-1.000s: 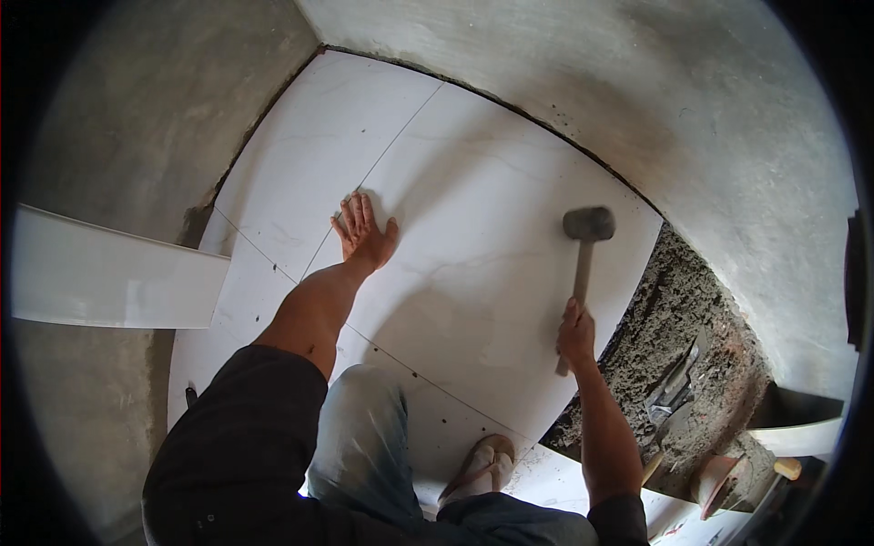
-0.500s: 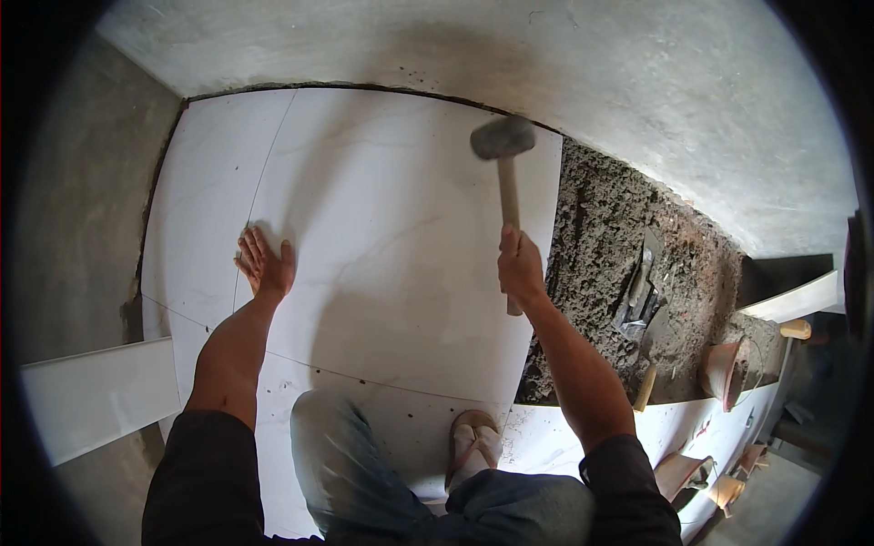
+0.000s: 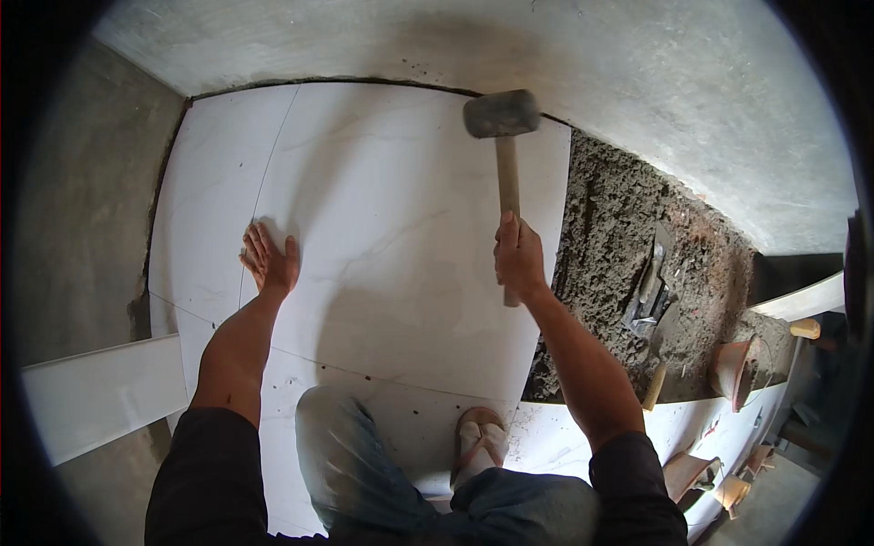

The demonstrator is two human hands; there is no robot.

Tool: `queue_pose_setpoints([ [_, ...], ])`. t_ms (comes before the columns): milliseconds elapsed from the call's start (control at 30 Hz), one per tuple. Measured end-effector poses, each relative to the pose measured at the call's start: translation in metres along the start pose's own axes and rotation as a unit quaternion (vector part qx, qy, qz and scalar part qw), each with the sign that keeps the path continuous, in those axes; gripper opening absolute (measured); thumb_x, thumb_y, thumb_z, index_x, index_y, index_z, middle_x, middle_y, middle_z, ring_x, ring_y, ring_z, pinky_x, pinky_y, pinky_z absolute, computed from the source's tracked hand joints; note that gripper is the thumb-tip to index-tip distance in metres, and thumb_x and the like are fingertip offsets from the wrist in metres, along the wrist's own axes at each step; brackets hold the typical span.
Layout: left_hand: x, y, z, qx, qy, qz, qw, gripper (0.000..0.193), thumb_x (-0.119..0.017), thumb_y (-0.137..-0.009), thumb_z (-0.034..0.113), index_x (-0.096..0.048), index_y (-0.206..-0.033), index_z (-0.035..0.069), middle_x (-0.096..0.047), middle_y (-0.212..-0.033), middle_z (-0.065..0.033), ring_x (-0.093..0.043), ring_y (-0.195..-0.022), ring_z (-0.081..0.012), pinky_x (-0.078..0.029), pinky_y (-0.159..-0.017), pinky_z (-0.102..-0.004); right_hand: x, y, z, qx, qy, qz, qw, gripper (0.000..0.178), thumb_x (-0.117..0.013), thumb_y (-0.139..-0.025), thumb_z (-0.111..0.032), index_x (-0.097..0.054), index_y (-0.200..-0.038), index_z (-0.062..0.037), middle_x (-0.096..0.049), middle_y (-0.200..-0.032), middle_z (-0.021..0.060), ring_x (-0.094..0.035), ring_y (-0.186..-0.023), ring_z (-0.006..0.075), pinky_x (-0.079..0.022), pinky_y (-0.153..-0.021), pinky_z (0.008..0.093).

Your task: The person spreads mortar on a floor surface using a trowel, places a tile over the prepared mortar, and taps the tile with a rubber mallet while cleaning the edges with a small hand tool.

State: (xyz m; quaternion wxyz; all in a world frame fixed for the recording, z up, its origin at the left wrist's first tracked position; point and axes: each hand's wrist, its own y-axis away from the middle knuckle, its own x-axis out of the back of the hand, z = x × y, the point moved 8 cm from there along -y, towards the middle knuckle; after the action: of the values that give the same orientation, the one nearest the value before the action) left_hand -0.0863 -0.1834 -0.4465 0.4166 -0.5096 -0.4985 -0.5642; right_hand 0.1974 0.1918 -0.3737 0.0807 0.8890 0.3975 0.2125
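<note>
A large white floor tile [image 3: 410, 246] with faint veining lies in front of me against the far wall. My left hand [image 3: 270, 259] rests flat across the seam between it and a narrower tile [image 3: 205, 200] on the left, fingers spread. In my right hand [image 3: 521, 259] is the wooden handle of a rubber mallet [image 3: 503, 114]. Its dark head is raised over the far right part of the tile, close to the wall. Fingers wrap round the lower handle, whose end sticks out below the fist.
Right of the tile lies rough wet mortar [image 3: 605, 209], with trowels [image 3: 651, 287] on it. A bucket [image 3: 733, 371] stands at its right end. A loose tile piece [image 3: 105, 391] leans at left. Walls bound the far and left sides. My sandalled foot [image 3: 480, 437] stands on the near tiles.
The mallet head has risen slightly and looks larger, nearer to me. My left hand stays in place on the tiles. The whole view has shifted a little.
</note>
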Motion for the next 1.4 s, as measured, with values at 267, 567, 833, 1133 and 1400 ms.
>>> queue_pose_setpoints([
  [267, -0.008, -0.003, -0.002, 0.0, -0.004, 0.0, 1.0, 0.08, -0.038, -0.094, 0.049, -0.006, -0.152, 0.006, -0.004, -0.16, -0.0117, 0.001, -0.148, -0.0283, 0.0, -0.117, -0.0511, -0.069, 0.038, 0.043, -0.141, 0.05, -0.177, 0.973, 0.058, -0.037, -0.099, -0.051, -0.056, -0.083, 0.0023, -0.057, -0.065, 0.0114, -0.059, -0.051, 0.0219, -0.049, -0.044, 0.0355],
  [567, -0.002, 0.001, 0.001, -0.035, 0.016, 0.038, 0.999, 0.074, -0.043, -0.096, 0.038, -0.008, -0.151, 0.005, -0.009, -0.159, -0.0138, -0.003, -0.147, -0.0325, -0.002, -0.117, -0.0518, -0.159, -0.07, -0.082, 0.384, 0.31, 0.003, 0.869, 0.055, -0.048, -0.093, -0.05, -0.058, -0.121, -0.004, -0.048, -0.128, 0.0242, -0.044, -0.123, 0.0392, -0.036, -0.101, 0.0526],
  [833, -0.012, -0.001, -0.009, -0.04, 0.011, 0.028, 0.999, 0.074, -0.044, -0.096, 0.038, -0.007, -0.152, 0.007, -0.006, -0.159, -0.012, -0.003, -0.147, -0.0317, 0.0, -0.117, -0.0507, -0.09, -0.235, -0.046, 0.32, 0.436, 0.08, 0.838, 0.063, -0.043, -0.095, -0.045, -0.035, -0.144, -0.0075, -0.038, -0.148, 0.0149, -0.028, -0.139, 0.0317, -0.014, -0.116, 0.0498],
  [1133, -0.007, -0.002, -0.012, -0.03, -0.013, 0.035, 0.999, 0.073, -0.044, -0.096, 0.037, -0.006, -0.152, 0.009, -0.007, -0.16, -0.0102, -0.003, -0.147, -0.0299, -0.001, -0.118, -0.0488, 0.131, -0.131, 0.022, 0.133, 0.458, 0.386, 0.79, 0.059, -0.061, -0.088, -0.028, -0.043, -0.134, 0.0041, -0.037, -0.143, 0.025, -0.035, -0.133, 0.0404, -0.027, -0.111, 0.0473],
  [1400, -0.015, -0.007, -0.004, -0.033, 0.009, 0.031, 0.999, 0.073, -0.045, -0.096, 0.037, -0.007, -0.152, 0.01, -0.007, -0.16, -0.0089, -0.003, -0.147, -0.0292, -0.002, -0.118, -0.0495, -0.053, -0.217, -0.048, 0.311, 0.377, 0.053, 0.871, 0.038, -0.054, -0.09, -0.017, -0.052, -0.124, -0.0017, -0.052, -0.13, 0.0149, -0.043, -0.126, 0.0324, -0.035, -0.102, 0.0493],
])
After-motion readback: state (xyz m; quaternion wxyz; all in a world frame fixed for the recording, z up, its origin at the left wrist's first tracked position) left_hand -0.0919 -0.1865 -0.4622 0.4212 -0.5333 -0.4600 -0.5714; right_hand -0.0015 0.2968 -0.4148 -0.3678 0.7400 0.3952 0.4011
